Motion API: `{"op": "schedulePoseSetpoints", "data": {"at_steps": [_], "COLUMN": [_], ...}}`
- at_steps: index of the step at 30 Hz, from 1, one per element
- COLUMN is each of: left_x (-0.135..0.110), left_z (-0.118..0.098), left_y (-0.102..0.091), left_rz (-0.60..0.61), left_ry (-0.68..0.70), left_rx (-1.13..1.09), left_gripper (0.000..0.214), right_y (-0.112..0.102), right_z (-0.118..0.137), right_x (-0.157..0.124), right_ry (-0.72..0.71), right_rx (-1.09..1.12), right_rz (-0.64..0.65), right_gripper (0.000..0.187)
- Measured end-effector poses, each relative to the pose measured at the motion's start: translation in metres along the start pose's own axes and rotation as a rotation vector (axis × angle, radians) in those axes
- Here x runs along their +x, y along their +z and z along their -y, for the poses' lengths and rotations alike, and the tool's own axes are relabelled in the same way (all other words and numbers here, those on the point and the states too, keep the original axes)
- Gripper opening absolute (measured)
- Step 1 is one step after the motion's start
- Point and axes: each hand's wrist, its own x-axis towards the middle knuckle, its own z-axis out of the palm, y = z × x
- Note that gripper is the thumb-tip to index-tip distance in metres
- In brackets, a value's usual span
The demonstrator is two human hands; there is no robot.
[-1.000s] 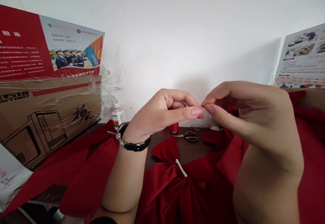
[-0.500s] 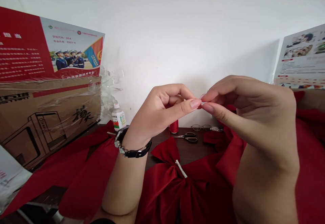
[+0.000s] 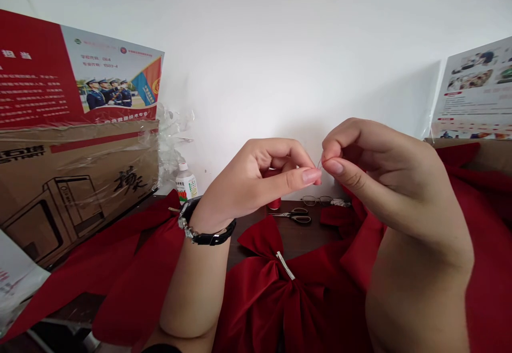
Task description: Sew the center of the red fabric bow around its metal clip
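My left hand (image 3: 280,174) and my right hand (image 3: 372,166) are raised in front of the wall, fingertips pinched and a small gap apart. A very thin thread (image 3: 319,162) shows between them; whether a needle is also in the fingertips is too small to tell. Below lies a gathered red cloth bow (image 3: 264,283) with a pale metal hair clip (image 3: 285,265) at its middle. A spool of red thread (image 3: 274,203), partly hidden behind my left hand, stands on the dark table (image 3: 296,238). Black-handled scissors (image 3: 298,215) lie beside it.
Eyeglasses (image 3: 316,200) lie near the wall. At the left are a white bottle (image 3: 186,182), another red bow (image 3: 140,257) and a cardboard box (image 3: 96,182) with a printed board (image 3: 32,75) above. More red cloth (image 3: 486,246) and another board (image 3: 476,97) are at the right.
My fingertips, touching before, have drawn slightly apart, so a thin strand shows between them. My left fingertips have dipped a little. The bow and clip have not moved.
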Motion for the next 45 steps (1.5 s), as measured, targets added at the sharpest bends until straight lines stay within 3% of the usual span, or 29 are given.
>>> {"op": "schedulePoseSetpoints", "data": {"at_steps": [11, 19, 28, 35, 39, 42, 45], "left_x": [-0.002, -0.003, -0.003, -0.003, 0.002, 0.009, 0.018], "left_z": [0.000, 0.001, 0.002, 0.000, 0.003, 0.016, 0.043], "left_y": [-0.003, -0.005, -0.005, -0.003, -0.005, -0.012, -0.026], "left_rz": [0.026, 0.061, 0.076, 0.064, 0.051, 0.105, 0.101], "left_ry": [0.037, 0.063, 0.053, 0.017, -0.023, -0.087, -0.158], "left_rx": [0.083, 0.095, 0.107, 0.114, 0.094, 0.026, -0.125], "left_gripper": [0.016, 0.014, 0.015, 0.017, 0.023, 0.026, 0.028], "right_y": [-0.005, -0.006, -0.006, -0.004, -0.004, -0.004, -0.007], "right_z": [-0.008, -0.002, -0.001, -0.002, -0.004, -0.012, -0.023], "right_x": [0.000, 0.000, -0.001, 0.001, 0.002, 0.005, 0.009], "right_ry": [0.019, -0.035, 0.049, 0.003, -0.021, -0.065, -0.148], "right_rx": [0.149, 0.111, 0.153, 0.097, 0.001, -0.009, 0.068], "right_rz": [-0.034, 0.003, 0.066, 0.072, -0.072, -0.301, -0.525], "right_gripper": [0.012, 0.010, 0.010, 0.009, 0.008, 0.009, 0.008]}}
